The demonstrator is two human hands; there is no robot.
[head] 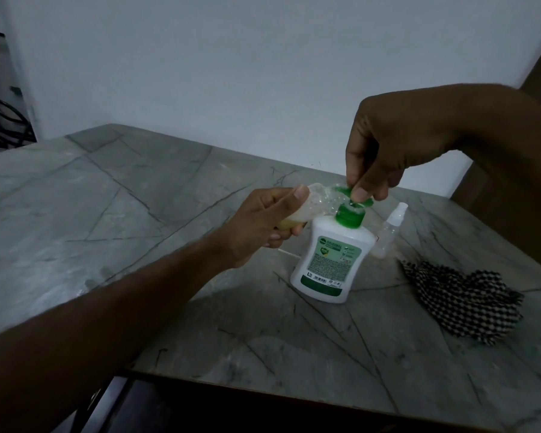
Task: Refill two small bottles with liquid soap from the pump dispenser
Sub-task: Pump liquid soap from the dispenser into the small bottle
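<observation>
On the grey marbled worktop [107,195] stands the white pump dispenser [330,254] with its green collar, upright and close to the middle of the head view. The left hand [260,223] reaches in from the lower left on a long bare forearm, its grip curled round a small clear bottle [102,201] that lies tilted, its mouth end turned toward the green pump head [355,195]. The thumb lies along the top of this bottle, and the fingers wrap beneath it. The right hand [388,145] comes down from the upper right, wrist bent, and its grip pinches the green pump head between thumb and fingertips. Just beside the dispenser, on its right, a second small bottle [389,231] with a white spray top stands on the worktop, apart from both hands. A black-and-white checked cloth [463,304] lies crumpled further right.

The first bottle's lower part is hidden inside the left palm; pale yellowish liquid shows there, but its level is hard to make out. The nozzle tip is covered by the right fingers. The label print is too small to read.
</observation>
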